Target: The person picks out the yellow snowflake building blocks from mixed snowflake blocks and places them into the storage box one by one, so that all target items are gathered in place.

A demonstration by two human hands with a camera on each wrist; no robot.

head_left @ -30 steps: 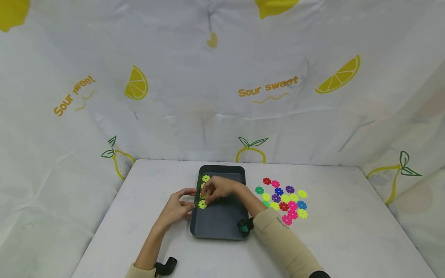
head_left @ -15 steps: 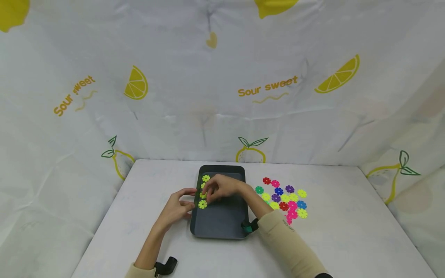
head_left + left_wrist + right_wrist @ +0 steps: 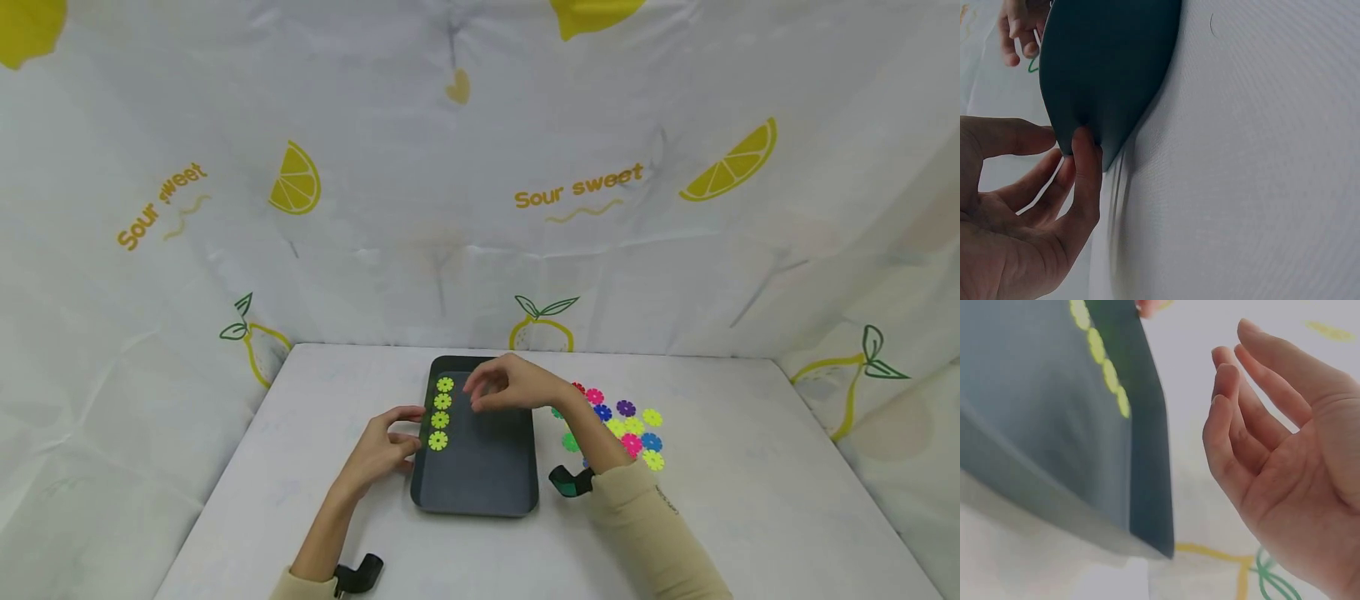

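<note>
A dark baking tray (image 3: 480,479) lies on the white table. Along its left inner side runs a straight column of several yellow notched plastic discs (image 3: 439,420), which the right wrist view shows as a yellow row (image 3: 1110,376). My left hand (image 3: 381,446) holds the tray's left edge; in the left wrist view the thumb and fingers (image 3: 1085,169) meet at the rim and outer wall. Over the tray's upper right part hovers my right hand (image 3: 517,383), fingers loosely bent and nothing between them, as the right wrist view of the hand (image 3: 1279,462) confirms.
To the right of the tray lies a loose group of notched discs in several colours, among them a purple disc (image 3: 626,408) and a blue disc (image 3: 651,442). My right forearm covers part of the group. A lemon-print curtain (image 3: 420,208) hangs behind the table (image 3: 750,500).
My right hand has lifted off the yellow column and moved up and to the right, so all its discs now show. The left hand stays at the tray's edge.
</note>
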